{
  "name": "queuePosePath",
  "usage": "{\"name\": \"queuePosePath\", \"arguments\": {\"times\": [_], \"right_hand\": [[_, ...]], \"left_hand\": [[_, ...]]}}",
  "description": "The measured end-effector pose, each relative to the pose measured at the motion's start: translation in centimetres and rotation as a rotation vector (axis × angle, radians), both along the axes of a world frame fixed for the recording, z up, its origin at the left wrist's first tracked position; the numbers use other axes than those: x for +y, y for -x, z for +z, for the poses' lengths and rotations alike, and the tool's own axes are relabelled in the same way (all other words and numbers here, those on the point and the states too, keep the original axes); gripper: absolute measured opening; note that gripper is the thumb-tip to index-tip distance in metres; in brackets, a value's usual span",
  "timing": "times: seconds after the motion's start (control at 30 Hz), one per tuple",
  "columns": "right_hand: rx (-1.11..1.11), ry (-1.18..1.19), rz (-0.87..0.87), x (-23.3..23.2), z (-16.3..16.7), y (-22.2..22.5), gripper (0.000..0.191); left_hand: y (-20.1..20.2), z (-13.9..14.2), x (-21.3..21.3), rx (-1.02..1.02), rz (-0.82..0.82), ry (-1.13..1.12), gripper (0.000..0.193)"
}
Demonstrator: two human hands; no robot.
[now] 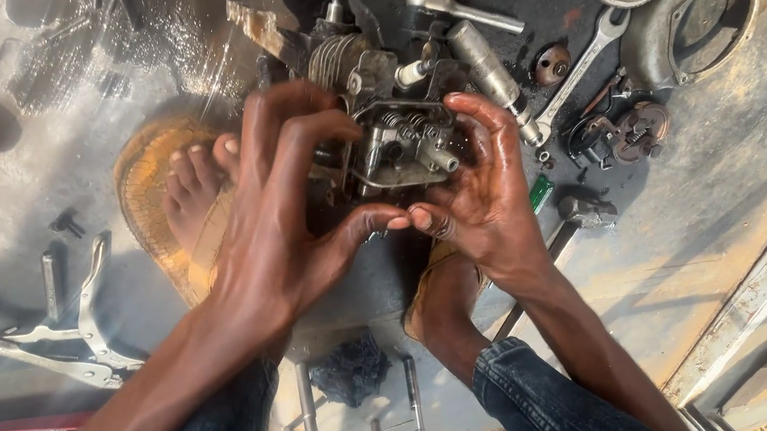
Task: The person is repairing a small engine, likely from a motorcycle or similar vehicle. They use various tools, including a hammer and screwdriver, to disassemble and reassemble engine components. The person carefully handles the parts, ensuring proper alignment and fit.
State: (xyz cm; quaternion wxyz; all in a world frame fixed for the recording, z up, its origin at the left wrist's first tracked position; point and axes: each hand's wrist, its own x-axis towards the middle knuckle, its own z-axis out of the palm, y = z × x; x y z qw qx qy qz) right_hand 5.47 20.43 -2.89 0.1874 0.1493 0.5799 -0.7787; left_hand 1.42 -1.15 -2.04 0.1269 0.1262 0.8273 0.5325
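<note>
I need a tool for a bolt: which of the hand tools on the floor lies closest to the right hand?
The open-ended spanner, angled just right of the engine. The locking pliers lie far off, left of the left hand.

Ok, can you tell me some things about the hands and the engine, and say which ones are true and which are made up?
1. Both hands touch the small engine. True.
2. The left hand holds a wrench. False: the combination wrench lies on the ground, untouched.
3. Locking pliers lie on the ground to the left. True.
4. The right hand wears a glove. False: it is bare and oily.
5. A bare foot rests on a sandal. True.
</note>
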Motion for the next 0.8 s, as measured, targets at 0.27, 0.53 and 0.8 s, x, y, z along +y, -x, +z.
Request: {"name": "queuePosePath", "arguments": {"times": [0.27,0.53,0.8], "right_hand": [[-0.008,-0.107,-0.051,-1.6,1.4,-0.1,0.093],[0.003,-0.332,0.054,-1.6,1.7,0.1,0.111],[-0.035,-0.281,0.064,-1.3,1.4,-0.2,0.111]], "left_hand": [[-0.1,1.3,-0.5,-0.114,-0.014,0.144,0.077],[0.5,2.6,0.1,-0.325,-0.002,0.227,0.088],[0.5,2.9,0.6,-0.195,-0.019,0.227,0.085]]}}
